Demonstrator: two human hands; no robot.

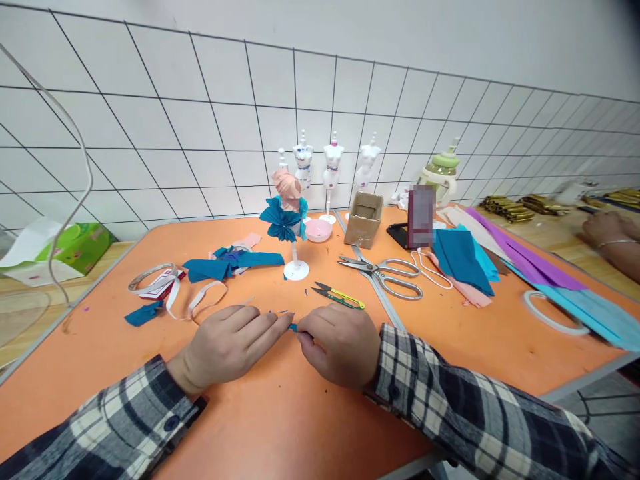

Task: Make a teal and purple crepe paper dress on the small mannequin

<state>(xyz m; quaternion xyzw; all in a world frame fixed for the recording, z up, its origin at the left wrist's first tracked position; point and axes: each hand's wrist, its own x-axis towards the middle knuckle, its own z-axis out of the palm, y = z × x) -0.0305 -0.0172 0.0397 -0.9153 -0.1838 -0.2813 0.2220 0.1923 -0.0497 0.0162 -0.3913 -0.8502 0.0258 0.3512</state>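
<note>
My left hand (227,345) and my right hand (341,343) meet low over the orange table, each closed in a pinch. Between their fingertips shows a small piece of blue crepe paper (293,327), mostly hidden by the fingers. Just beyond my right hand lie yellow-handled thread snips (340,296), with large metal scissors (383,270) behind them. Past my hands stands a small dress form (295,268) on a white base, wrapped in pink at the top with a pleated blue skirt (283,220). Tiny blue scraps lie near my fingertips.
Several white dress forms (333,160) stand by the wall behind a pink bowl (319,231) and a cardboard box (363,221). Blue paper strips (210,269) and a tape roll (150,275) lie left. Coloured sheets (463,257) and another person's hand (607,230) are right.
</note>
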